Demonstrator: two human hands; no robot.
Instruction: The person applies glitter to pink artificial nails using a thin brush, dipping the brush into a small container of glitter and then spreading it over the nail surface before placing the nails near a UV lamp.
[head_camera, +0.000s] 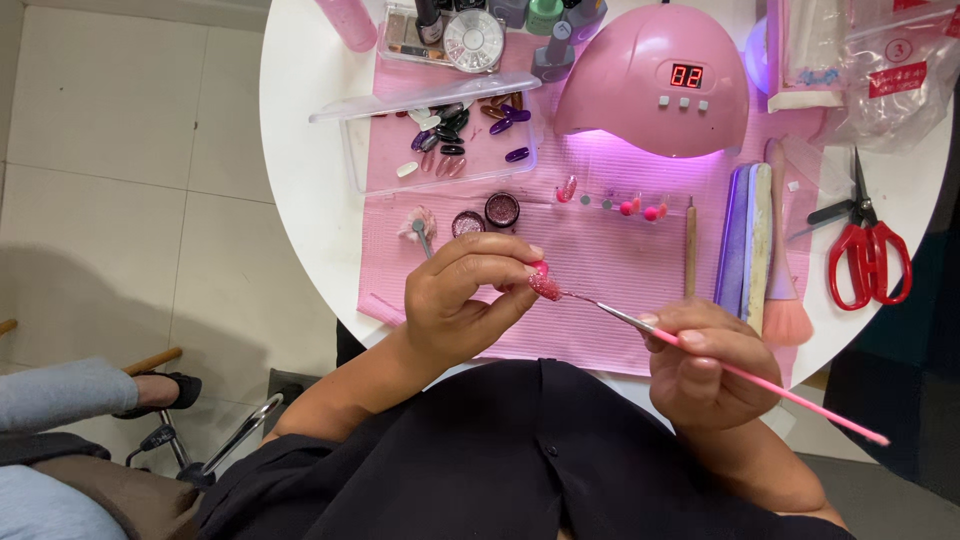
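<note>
1. While the left hand (455, 300) pinches a small pink glittered false nail tip (545, 286) between thumb and fingertips, the right hand (705, 362) grips a thin pink-handled brush with a metal ferrule (700, 350) like a pen, its bristles touching the tip's glittered face. The nail tip sits in the air above the near edge of the ribbed pink paper mat (600, 260), not resting on anything.

2. To my eye the weak point is that pinch: only the end of the tip is held, so a firm push from the brush could twist it or flick it out of the fingers onto the mat or the person's black clothing.

3. The wet-looking glitter lies close to the left thumb; a small slide of the fingers would likely smear the coat.

4. The long brush handle sticks out past the edge of the round white table (300, 150), where a knock from a knee or sleeve could jolt the bristles across the tip.

5. Two small open round pots of dark glitter (487, 214) stand just beyond the left hand; reaching forward carelessly could tip them.

6. The pink domed curing lamp (655, 85) glows at the back, well apart, with red-handled scissors (868, 255) at the right rim, near enough to be nudged off.
</note>
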